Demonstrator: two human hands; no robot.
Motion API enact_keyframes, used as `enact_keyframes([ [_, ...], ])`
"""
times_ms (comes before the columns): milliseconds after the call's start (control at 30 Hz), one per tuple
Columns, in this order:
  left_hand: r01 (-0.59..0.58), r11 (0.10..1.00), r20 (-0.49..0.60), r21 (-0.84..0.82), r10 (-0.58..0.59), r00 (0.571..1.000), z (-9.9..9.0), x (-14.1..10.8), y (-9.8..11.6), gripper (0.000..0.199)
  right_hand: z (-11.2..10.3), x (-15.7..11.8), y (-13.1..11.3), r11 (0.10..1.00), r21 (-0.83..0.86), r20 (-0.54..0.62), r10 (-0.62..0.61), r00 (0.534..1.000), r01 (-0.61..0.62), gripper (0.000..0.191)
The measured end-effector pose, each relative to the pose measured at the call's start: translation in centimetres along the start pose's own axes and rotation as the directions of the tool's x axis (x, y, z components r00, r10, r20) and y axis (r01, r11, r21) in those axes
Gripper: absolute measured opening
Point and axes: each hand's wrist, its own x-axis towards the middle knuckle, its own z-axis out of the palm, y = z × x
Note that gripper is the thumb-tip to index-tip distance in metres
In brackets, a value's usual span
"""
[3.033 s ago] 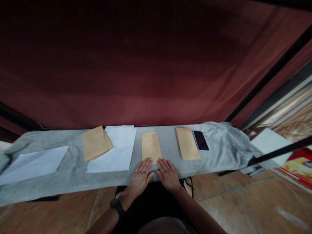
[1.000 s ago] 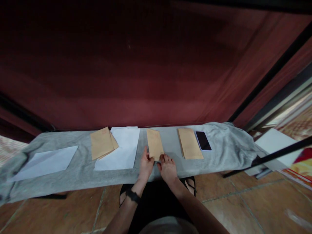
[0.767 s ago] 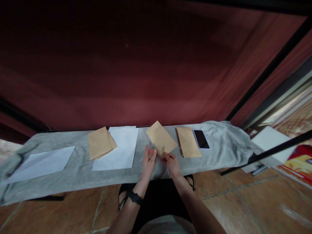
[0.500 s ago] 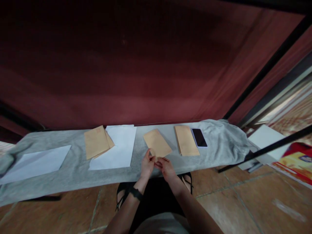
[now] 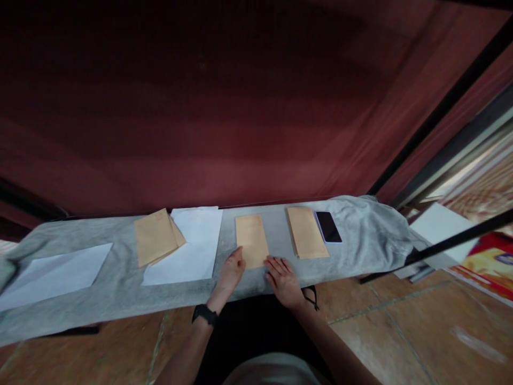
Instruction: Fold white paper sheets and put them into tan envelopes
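A brown paper envelope (image 5: 251,240) lies nearly straight on the grey cloth in front of me. My left hand (image 5: 232,269) is at its lower left edge, fingers curled and the thumb over the paper. At the lower right corner, my right hand (image 5: 283,278) rests with fingers stretched out, the fingertips touching the edge. To the right lies a small stack of brown envelopes (image 5: 306,232). On the left, more brown envelopes (image 5: 155,238) overlap a white paper sheet (image 5: 196,256).
A phone (image 5: 328,227) lies beside the right stack. Another white sheet (image 5: 56,272) is at the far left. The grey cloth (image 5: 360,240) covers a narrow bench, bunched at its right end. A dark red panel (image 5: 256,176) rises behind, and a black bar (image 5: 449,246) crosses at right.
The middle envelope has turned from slanted to nearly straight and lies flatter. My hands, which were together at its bottom corner, have moved apart to its two sides.
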Motion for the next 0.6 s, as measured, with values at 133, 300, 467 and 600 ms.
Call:
enact_keyframes([
  [133,-0.116,0.968,-0.126,0.223,0.146,0.981,1.3,0.4,1.0,0.044,0.6,-0.4,0.4,0.979,-0.191,0.015,-0.068,0.998,0.069,0.043],
  [300,-0.375,0.805,-0.008,0.459,0.426,0.905,4.0,5.0,2.7,0.054,0.6,-0.2,0.5,0.979,-0.184,0.012,-0.083,0.996,0.084,0.042],
  [467,-0.419,0.761,0.064,0.495,0.449,0.891,5.3,10.0,3.5,0.058,0.0,-0.1,0.2,0.983,-0.162,0.007,-0.092,0.996,0.092,0.041],
  [600,-0.463,0.741,0.097,0.486,0.48,0.872,5.6,11.4,3.4,0.059,-0.3,-0.1,0.1,0.985,-0.144,0.018,-0.095,0.995,0.096,0.042],
])
